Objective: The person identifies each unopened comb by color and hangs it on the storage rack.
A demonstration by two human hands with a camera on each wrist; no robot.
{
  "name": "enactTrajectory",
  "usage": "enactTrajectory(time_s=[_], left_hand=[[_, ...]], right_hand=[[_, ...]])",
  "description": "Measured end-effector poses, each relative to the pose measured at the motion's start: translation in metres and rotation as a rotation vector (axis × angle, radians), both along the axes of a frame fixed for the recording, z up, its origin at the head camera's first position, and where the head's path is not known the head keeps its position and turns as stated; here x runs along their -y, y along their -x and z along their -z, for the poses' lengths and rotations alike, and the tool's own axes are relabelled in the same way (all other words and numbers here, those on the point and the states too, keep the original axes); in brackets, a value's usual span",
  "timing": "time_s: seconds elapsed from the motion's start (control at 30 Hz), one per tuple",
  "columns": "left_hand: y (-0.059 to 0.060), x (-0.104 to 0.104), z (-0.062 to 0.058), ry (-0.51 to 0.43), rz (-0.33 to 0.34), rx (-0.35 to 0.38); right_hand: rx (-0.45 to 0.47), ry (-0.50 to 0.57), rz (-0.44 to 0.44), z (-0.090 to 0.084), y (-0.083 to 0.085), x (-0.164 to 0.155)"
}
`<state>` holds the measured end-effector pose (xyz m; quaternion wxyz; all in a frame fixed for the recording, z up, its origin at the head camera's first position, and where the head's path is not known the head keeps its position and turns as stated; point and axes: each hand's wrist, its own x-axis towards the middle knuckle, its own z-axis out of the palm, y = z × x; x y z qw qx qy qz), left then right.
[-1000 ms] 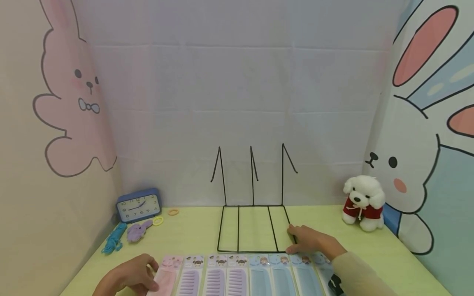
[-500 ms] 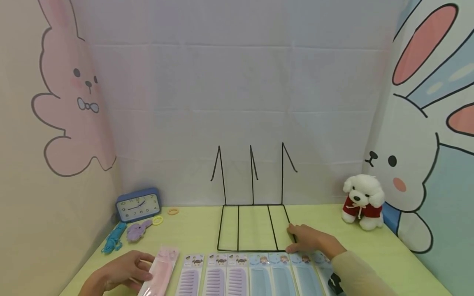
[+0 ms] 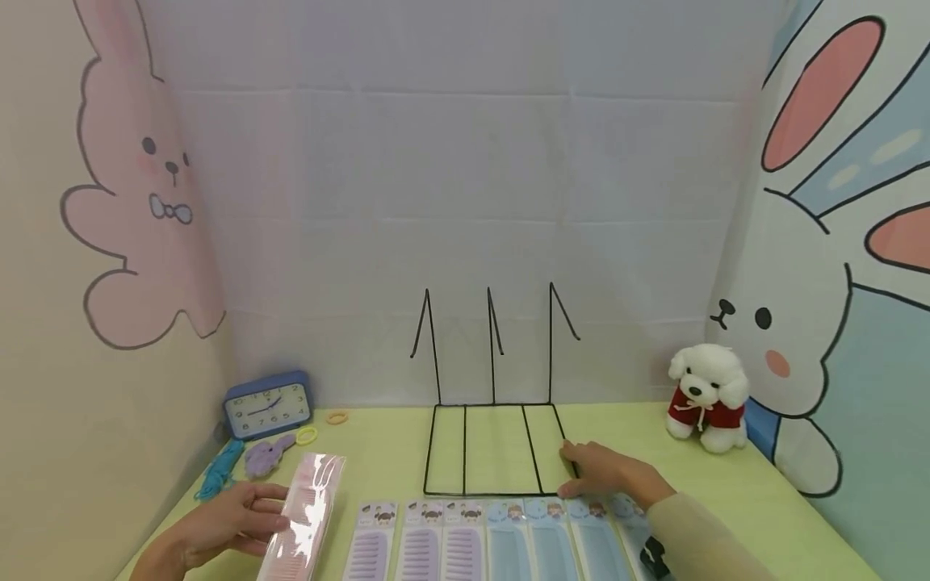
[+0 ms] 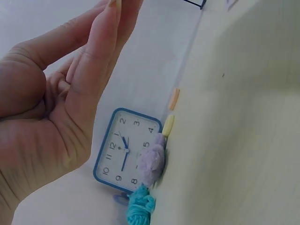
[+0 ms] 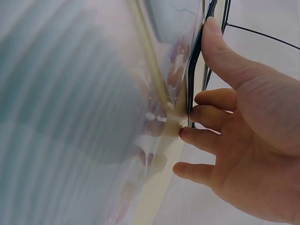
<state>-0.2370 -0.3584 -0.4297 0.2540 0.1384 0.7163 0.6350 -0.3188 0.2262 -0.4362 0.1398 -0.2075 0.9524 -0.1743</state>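
My left hand (image 3: 225, 523) pinches the left edge of a pink comb (image 3: 303, 516) in a clear, shiny package, tilted above the table's left front. In the left wrist view, the thumb and fingers (image 4: 101, 44) come together at the top, and the comb is hidden. On the right front corner of a black wire rack (image 3: 494, 404) with three upright hooks, my right hand (image 3: 610, 472) grips the side wire. The right wrist view has the thumb and fingertips at that black wire (image 5: 191, 77).
Packaged purple combs (image 3: 421, 553) and blue combs (image 3: 550, 549) lie in a row before the rack. At the left stand a blue clock (image 3: 269, 406), a purple plush (image 3: 265, 457), turquoise cord (image 3: 220, 470) and two small rings (image 3: 307, 436). A white plush dog (image 3: 708, 395) sits right.
My left hand has picked the pink comb up from the left end of the row and moved it left and up. The right hand stays on the rack.
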Motion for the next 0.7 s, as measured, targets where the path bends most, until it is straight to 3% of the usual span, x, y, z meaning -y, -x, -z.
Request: enactTrajectory(time_s=[0.13, 0.23, 0.5, 0.7], left_hand=[[-0.002, -0.009, -0.01, -0.031, -0.013, -0.018], [-0.004, -0.02, -0.022, -0.037, -0.025, -0.075], [-0.011, -0.058, -0.056, -0.128, -0.041, -0.364], [-0.022, -0.086, -0.069, -0.17, -0.168, -0.468]], right_hand=[[0.02, 0.005, 0.004, 0.003, 0.0, -0.002], [0.007, -0.012, 0.0, 0.003, 0.001, -0.004], [0.005, 0.007, -0.01, -0.001, 0.002, -0.002], [-0.006, 0.007, -0.008, -0.001, 0.0, 0.001]])
